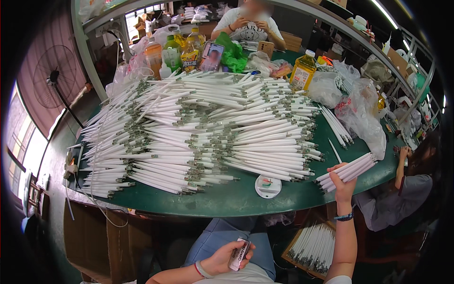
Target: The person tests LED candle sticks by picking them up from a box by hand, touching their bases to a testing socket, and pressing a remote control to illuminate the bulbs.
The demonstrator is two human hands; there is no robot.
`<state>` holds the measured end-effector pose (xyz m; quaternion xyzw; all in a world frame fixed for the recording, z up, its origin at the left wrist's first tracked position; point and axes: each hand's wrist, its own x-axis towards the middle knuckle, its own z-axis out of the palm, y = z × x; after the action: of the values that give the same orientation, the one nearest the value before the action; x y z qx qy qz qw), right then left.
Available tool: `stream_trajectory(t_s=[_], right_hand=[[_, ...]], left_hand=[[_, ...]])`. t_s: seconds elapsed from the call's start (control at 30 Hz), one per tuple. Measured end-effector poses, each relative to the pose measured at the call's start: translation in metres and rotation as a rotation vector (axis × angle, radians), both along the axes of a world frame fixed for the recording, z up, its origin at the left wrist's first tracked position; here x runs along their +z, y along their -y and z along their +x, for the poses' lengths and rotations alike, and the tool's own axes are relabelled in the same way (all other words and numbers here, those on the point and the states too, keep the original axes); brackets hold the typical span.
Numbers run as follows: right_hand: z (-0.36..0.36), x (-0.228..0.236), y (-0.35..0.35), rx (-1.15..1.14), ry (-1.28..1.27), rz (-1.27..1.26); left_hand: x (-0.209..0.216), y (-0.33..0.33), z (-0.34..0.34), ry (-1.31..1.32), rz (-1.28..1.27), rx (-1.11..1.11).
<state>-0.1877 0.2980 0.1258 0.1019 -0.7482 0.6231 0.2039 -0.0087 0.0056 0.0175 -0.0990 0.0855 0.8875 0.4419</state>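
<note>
My right hand (344, 182), a blue band on its wrist, grips a bundle of white stylus pens (354, 166) above the table's right front edge. My left hand (222, 259), over my lap, is closed round a small flat rectangular object (239, 254); its dark end shows a row of rings, but its kind is unclear. Across the green table (156, 201) lie long heaps of white stylus pens (269, 146) with greenish circuit-like ends. A round white disc-shaped device (268, 187) rests at the front edge. One loose pen (335, 150) lies left of the held bundle.
An open box of pens (312, 248) stands below the right table edge; a cardboard box (94, 236) is at left. Bottles (302, 71), a propped phone (211, 57) and plastic bags (362, 113) line the back. A person (250, 26) sits opposite, another (402, 189) at right.
</note>
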Motion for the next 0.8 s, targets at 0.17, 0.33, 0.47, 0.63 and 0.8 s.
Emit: stream_trajectory(t_s=[0.17,0.33,0.47,0.63,0.8], right_hand=[[-0.003,-0.001,-0.012,0.031,-0.012,-0.119],[0.003,-0.005,-0.016,-0.013,0.071,-0.084],[0.008,-0.011,-0.020,-0.122,-0.036,0.130],[0.015,0.016,0.012,-0.150,-0.079,0.046],[0.029,0.021,0.033,0.045,0.000,0.054]], left_hand=[[0.001,0.001,0.003,-0.002,0.001,0.016],[0.004,-0.002,0.004,0.008,0.008,0.012],[0.006,-0.008,0.000,0.043,0.053,-0.047],[0.006,0.004,0.008,0.056,0.048,0.065],[0.004,-0.007,0.002,0.042,0.035,0.023]])
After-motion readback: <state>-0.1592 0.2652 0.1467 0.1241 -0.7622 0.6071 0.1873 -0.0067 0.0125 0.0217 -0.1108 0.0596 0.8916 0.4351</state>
